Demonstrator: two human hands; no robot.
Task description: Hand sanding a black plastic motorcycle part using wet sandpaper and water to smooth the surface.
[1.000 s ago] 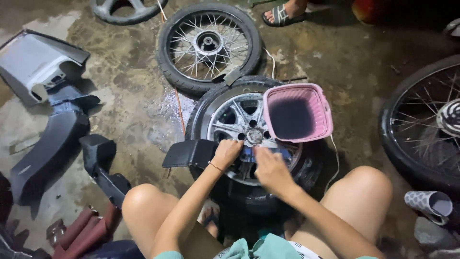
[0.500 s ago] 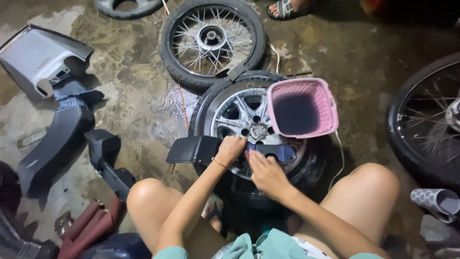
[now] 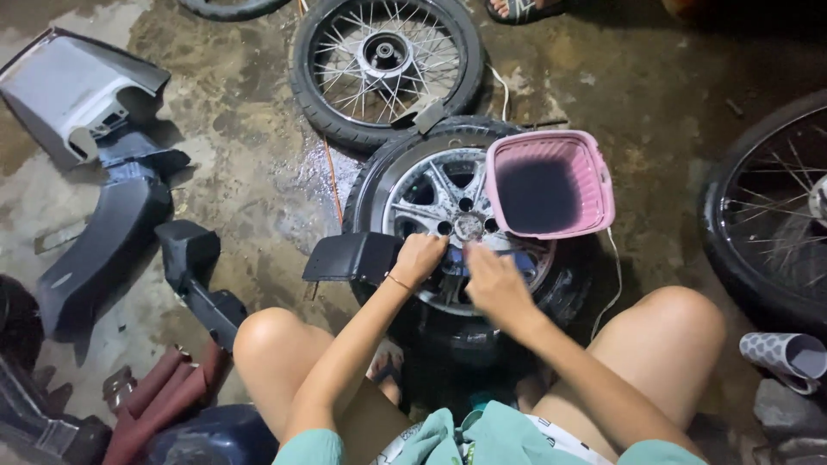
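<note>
**Working at the hub of an alloy wheel on the floor**

Centre of the frame: a cast alloy wheel lies flat on wet, stained concrete, tyre on, knees either side. Left hand is curled into a loose fist on the spokes just left of the hub. Right hand sits just right of it, fingers bent down over something blue. It could be a rag or a part, too hidden to call, and I can't tell if it's actually gripped.

My take: keep one hand bracing the rim so the wheel doesn't rock, and work close to the hub in small moves. Those spokes are smooth, shiny metal and probably slick.

A pink plastic basket with slotted walls sits on the tyre, upper right of the hub. A matte black panel touches the left edge. A wire-spoked wheel lies at top centre.
</note>
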